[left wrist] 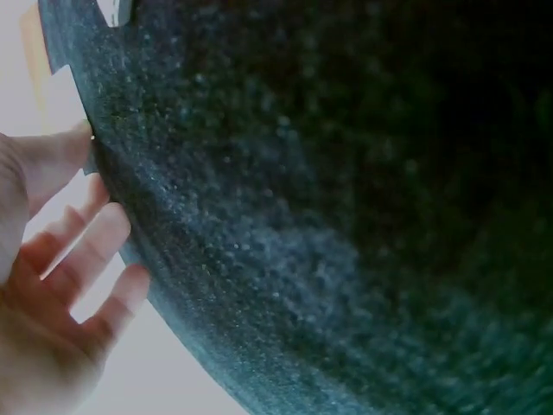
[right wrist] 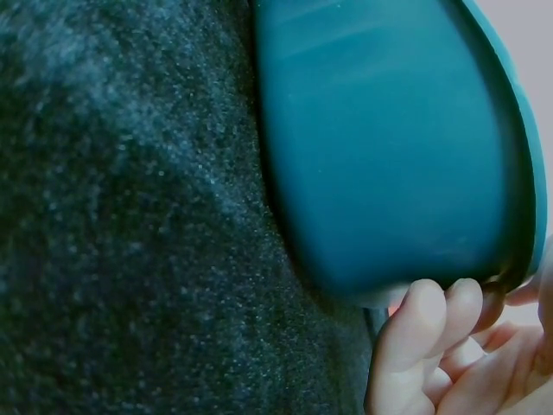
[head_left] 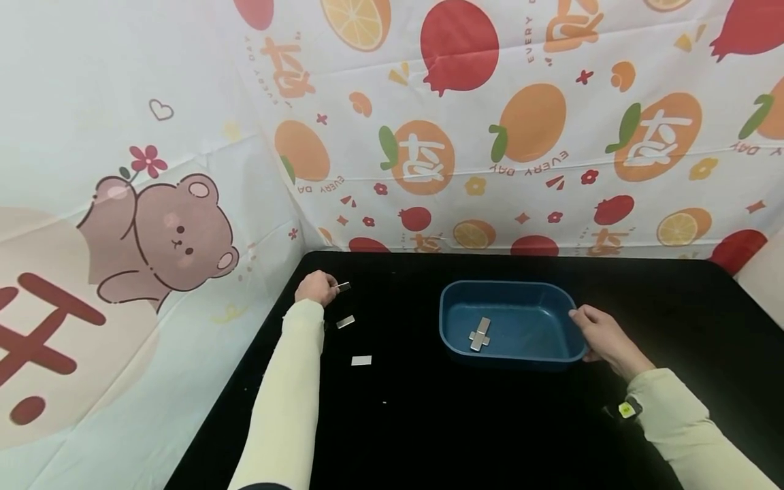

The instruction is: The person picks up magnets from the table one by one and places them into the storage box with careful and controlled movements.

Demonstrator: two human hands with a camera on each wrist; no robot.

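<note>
My left hand point(head_left: 316, 288) pinches a small silver rectangular block point(head_left: 344, 286) by one end, over the table's far left. In the left wrist view the block point(left wrist: 66, 102) looks bright between thumb and fingertips. Nearer me lie a second silver block point(head_left: 346, 322) and a flat pale rectangle point(head_left: 361, 361). My right hand point(head_left: 606, 339) grips the right rim of a blue plastic basin point(head_left: 545, 327), thumb at the top and fingers under the edge; its outer wall point(right wrist: 389, 147) fills much of the right wrist view. Inside the basin, silver blocks point(head_left: 480, 333) rest together in a cross shape.
The black table point(head_left: 441, 435) ends along a slanting left edge and a straight back edge. A fruit-print cloth point(head_left: 471, 143) hangs behind it, and a bear-print cloth point(head_left: 177, 235) hangs at the left. A tiny white speck point(head_left: 384, 402) lies in front of the pale rectangle.
</note>
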